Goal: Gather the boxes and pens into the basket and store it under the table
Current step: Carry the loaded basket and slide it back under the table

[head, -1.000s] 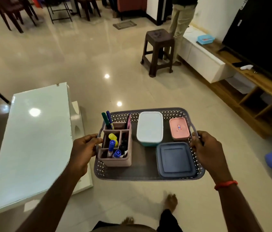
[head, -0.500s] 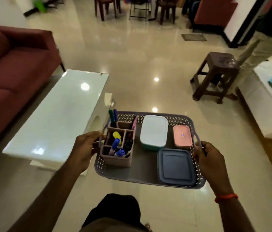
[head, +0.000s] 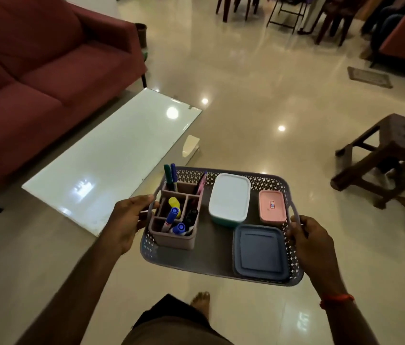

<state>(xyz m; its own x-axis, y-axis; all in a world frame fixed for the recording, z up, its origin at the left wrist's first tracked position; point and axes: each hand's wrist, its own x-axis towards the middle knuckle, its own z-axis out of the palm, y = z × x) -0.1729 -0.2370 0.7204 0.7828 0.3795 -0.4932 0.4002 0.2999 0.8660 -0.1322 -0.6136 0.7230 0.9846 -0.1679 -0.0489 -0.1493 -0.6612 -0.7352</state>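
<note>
- Fingers of the left hand [head: 128, 221] are curled tight around the left handle of the basket [head: 219, 250]; the right hand [head: 312, 241] has its fingers closed on the right handle, so the basket hangs in the air above the floor [head: 258, 100].
- Inside the basket, a pink pen holder [head: 175, 235] stands at the left end with markers [head: 172, 217] in its compartments.
- Just right of the holder sits a white-lidded box [head: 230, 196] with a teal base; a small pink box [head: 272, 206] lies at the far right, and a dark blue box [head: 260, 252] sits nearest the person.
- A white glass-topped table [head: 111, 158] stands to the left of the basket, its near corner just beside the left hand in the view.
- Beyond the table is a red sofa [head: 34, 78].
- A dark brown stool [head: 390, 155] stands to the right, well apart from the basket.
- Chairs [head: 286, 11] crowd the far end of the room, and a small mat [head: 369, 77] lies on the floor at upper right.
- The person's bare foot [head: 200, 301] shows on the floor below the basket.
</note>
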